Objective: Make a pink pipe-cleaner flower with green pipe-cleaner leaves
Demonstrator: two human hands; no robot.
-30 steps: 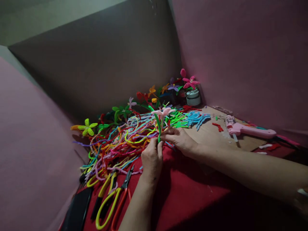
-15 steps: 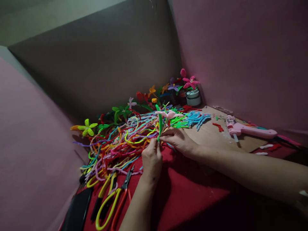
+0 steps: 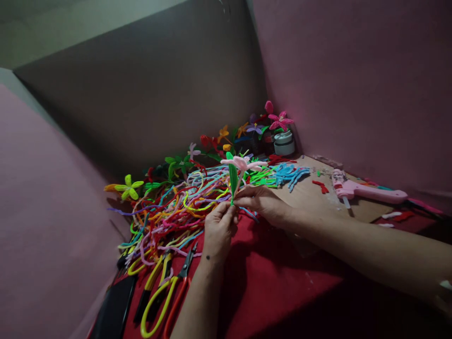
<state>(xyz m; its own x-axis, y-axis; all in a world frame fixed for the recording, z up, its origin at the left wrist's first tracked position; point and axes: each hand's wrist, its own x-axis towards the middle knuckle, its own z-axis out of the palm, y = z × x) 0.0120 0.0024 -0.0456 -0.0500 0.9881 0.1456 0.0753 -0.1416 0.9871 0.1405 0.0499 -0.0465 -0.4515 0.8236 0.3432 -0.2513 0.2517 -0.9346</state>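
Observation:
Between my two hands stands a pipe cleaner flower (image 3: pixel 243 163) with pale pink petals, a pink stem and one long green leaf (image 3: pixel 232 178). My left hand (image 3: pixel 219 230) pinches the stem low down, where green is wound round it. From the right, my right hand (image 3: pixel 265 203) closes its thumb and fingers at the stem, just above the left fingertips. The fingers partly hide the lower stem. Behind and left of the hands spreads a tangled heap of coloured pipe cleaners (image 3: pixel 183 205).
Scissors (image 3: pixel 185 268) and yellow-handled pliers (image 3: pixel 154 278) lie left of my left arm, beside a black flat object (image 3: pixel 115 306). A pink glue gun (image 3: pixel 367 190) rests on a board (image 3: pixel 300 197) at right. Finished flowers (image 3: pixel 280 121) and a white jar (image 3: pixel 284 142) stand along the back.
The flower has turned, so its petals and the leaf's broad side show more. My left hand has rotated and shifted slightly left; the right hand stays at the stem.

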